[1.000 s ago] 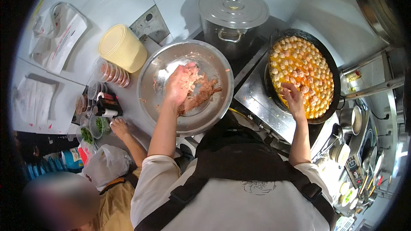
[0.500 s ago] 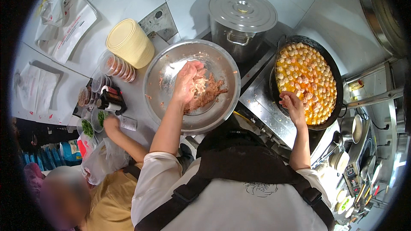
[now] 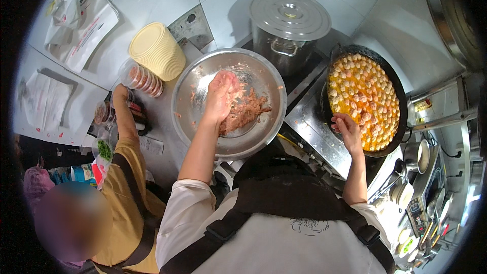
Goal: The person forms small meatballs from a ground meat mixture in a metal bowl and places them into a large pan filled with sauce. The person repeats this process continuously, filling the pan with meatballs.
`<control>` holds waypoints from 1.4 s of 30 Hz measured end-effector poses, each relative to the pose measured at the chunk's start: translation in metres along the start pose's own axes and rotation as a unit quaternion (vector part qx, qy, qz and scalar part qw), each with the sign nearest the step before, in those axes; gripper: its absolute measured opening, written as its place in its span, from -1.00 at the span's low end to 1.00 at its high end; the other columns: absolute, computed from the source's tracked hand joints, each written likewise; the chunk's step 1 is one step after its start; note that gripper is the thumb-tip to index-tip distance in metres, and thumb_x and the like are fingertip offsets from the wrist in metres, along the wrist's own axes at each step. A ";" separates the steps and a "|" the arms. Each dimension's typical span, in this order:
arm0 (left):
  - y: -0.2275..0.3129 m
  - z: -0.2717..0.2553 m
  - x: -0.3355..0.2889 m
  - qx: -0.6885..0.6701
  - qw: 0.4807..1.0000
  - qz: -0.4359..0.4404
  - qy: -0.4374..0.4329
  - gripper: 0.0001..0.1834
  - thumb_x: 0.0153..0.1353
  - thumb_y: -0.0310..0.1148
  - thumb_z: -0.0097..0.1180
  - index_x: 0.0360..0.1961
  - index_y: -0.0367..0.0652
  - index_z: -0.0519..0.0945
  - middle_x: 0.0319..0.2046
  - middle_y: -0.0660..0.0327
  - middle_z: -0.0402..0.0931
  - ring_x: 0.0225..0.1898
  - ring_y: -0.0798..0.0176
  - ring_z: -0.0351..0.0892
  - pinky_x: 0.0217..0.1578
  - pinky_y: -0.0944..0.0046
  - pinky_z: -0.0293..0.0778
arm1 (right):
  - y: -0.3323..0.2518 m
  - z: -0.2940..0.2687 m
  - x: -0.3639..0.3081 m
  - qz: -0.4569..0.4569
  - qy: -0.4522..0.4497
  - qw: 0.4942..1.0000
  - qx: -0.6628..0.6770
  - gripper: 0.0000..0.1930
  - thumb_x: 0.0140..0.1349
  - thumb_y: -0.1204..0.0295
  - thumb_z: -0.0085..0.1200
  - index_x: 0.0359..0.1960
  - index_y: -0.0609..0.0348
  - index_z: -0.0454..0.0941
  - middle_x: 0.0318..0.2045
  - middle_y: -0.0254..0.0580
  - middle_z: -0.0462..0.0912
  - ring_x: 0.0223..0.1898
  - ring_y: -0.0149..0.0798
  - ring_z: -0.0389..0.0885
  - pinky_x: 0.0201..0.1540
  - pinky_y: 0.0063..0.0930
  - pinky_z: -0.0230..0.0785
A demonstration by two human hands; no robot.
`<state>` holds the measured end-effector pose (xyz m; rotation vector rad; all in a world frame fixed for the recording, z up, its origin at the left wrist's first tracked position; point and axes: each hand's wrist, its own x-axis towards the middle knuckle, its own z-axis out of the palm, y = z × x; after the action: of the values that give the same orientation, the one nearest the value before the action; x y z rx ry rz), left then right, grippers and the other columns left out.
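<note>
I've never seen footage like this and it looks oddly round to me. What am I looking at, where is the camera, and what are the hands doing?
The picture comes from a wide-angle camera on a person's head, looking down, so straight edges bend. The left hand is in pinkish minced mixture inside a steel bowl. The right hand hovers at the edge of a black pan of small balls in yellow oil. Behind stands a lidded steel pot. At left, another person reaches toward small containers.
</note>
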<state>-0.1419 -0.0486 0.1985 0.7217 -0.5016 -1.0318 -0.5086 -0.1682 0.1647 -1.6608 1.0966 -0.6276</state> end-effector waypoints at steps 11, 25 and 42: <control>-0.007 0.011 -0.004 0.075 0.996 0.009 0.040 -0.90 0.21 -0.40 0.11 -0.36 -0.16 0.46 -0.47 0.37 0.41 -0.40 0.48 0.36 -0.34 0.49 0.31 | 0.001 0.003 0.000 -0.005 -0.007 1.000 0.002 -0.72 0.29 0.33 -0.06 -0.08 0.25 0.48 -0.32 -0.25 0.62 -0.34 -0.46 0.56 -0.27 -0.58 0.39; -0.044 0.029 -0.004 0.506 0.824 0.223 -0.127 -0.86 -0.09 -0.60 0.19 -0.51 -0.26 0.45 -0.59 0.16 0.41 -0.51 0.18 0.44 -0.42 0.29 0.39 | -0.142 0.119 0.040 -0.306 -0.114 0.944 -0.044 -0.50 -0.06 0.43 0.27 -0.01 0.18 0.44 -0.22 -0.05 0.52 -0.37 -0.21 0.59 -0.32 -0.38 0.47; -0.074 -0.100 -0.039 0.759 0.615 -0.071 -0.202 -0.54 0.12 -0.23 0.15 0.03 -0.04 0.36 0.11 -0.10 0.24 -0.06 -0.12 0.43 0.00 0.04 0.32 | 0.032 -0.039 0.031 0.142 0.090 0.919 0.357 -0.87 0.22 0.45 0.01 -0.24 0.22 0.45 -0.41 -0.31 0.49 -0.41 -0.42 0.42 -0.37 -0.55 0.32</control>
<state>-0.1338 -0.0076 0.0749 2.0653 -1.8402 -0.6908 -0.5379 -0.2159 0.1464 -0.8105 1.0399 -0.8702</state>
